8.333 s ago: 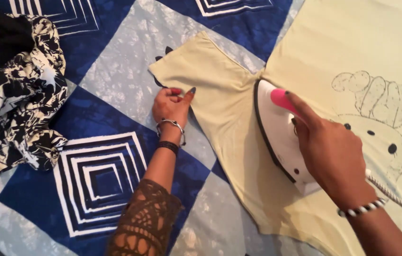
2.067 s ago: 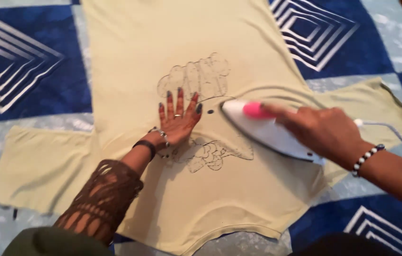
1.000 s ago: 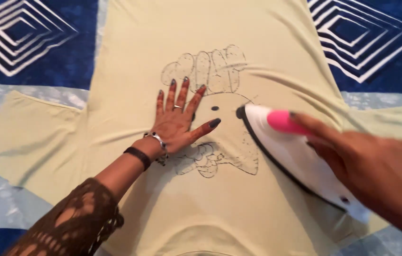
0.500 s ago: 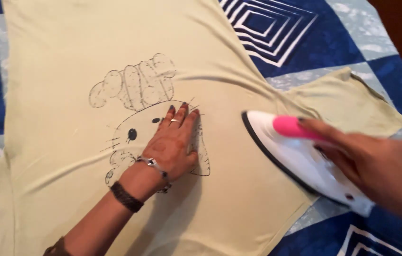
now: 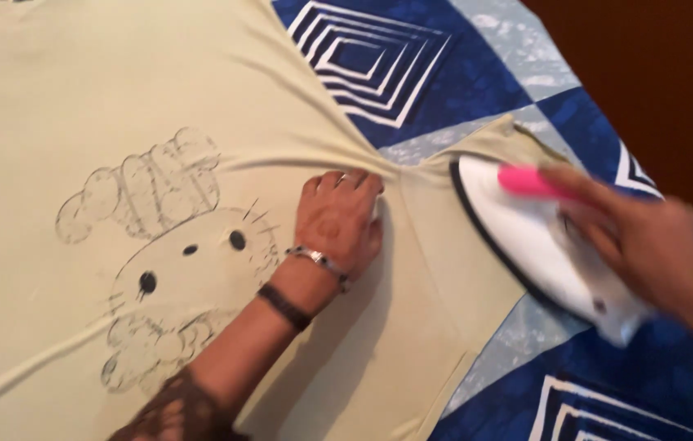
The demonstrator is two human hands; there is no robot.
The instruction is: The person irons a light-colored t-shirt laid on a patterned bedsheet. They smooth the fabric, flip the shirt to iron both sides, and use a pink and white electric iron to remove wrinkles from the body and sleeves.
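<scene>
A pale yellow T-shirt [image 5: 69,90] with a black cartoon cat print [image 5: 175,269] lies spread flat on a blue patterned sheet. My left hand [image 5: 338,224] presses down on the shirt near the right armpit seam, fingers curled against the cloth, which puckers there. My right hand [image 5: 665,261] grips the handle of a white iron [image 5: 538,245] with a pink button [image 5: 526,181]. The iron rests on the shirt's right sleeve [image 5: 453,245], its tip pointing up toward the sleeve's far edge.
The blue, grey and white sheet [image 5: 379,65] with nested-square patterns covers the surface under the shirt. Its right edge [image 5: 608,131] runs diagonally at the upper right, with dark brown space beyond it.
My left hand has slid from the cat print to the armpit seam and curled. The iron has moved right and up onto the sleeve. The view has shifted right.
</scene>
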